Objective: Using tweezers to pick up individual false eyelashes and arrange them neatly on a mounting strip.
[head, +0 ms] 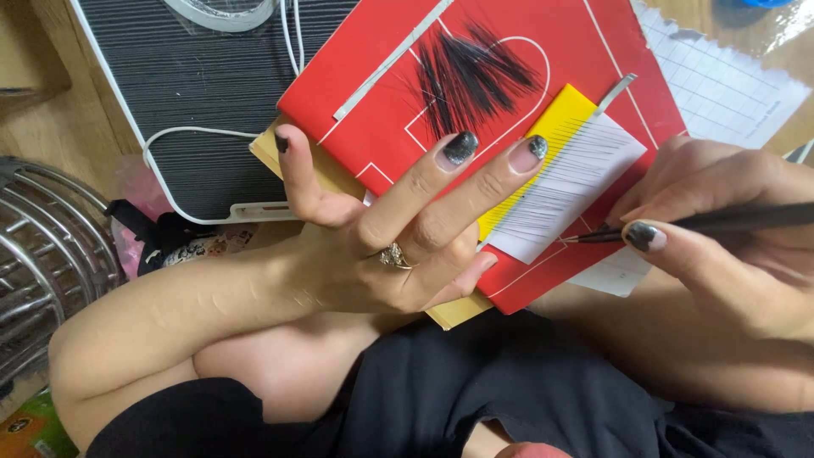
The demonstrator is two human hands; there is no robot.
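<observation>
- Right now the right hand (729,229), at about three o'clock in the view, is pinched closed on dark tweezers (678,226), thumb under and fingers over, with the tips pointing toward nine o'clock.
- Those tips touch the lower edge of a white strip (564,191) lined with a row of fine dark hairs; whether a single hair is caught between them is too small to tell.
- The strip lies on a yellow card (555,127), which sits on a red board (509,51) resting across the person's lap.
- The left hand (381,229), at the centre, grasps nothing: it lies spread and palm-down, pressing the board at its seven o'clock edge, with a ring on one finger and dark polish on the nails.
- At twelve o'clock on the board a loose tuft of black hairs (475,72) fans out, well apart from the tweezers.
- Beyond the board: a ribbed black mat (170,102) with a white cable (182,136) at ten o'clock, a wire fan guard (42,254) at nine, and gridded paper (729,85) at two.
- Risks, as I judge them: the board only balances on the knee, so easing the left hand's pressure could tip it and slide the strip; too hard a pull with the tweezers could drag neighbouring hairs out of line or lift the strip; a draught from the fan could scatter the loose tuft.
</observation>
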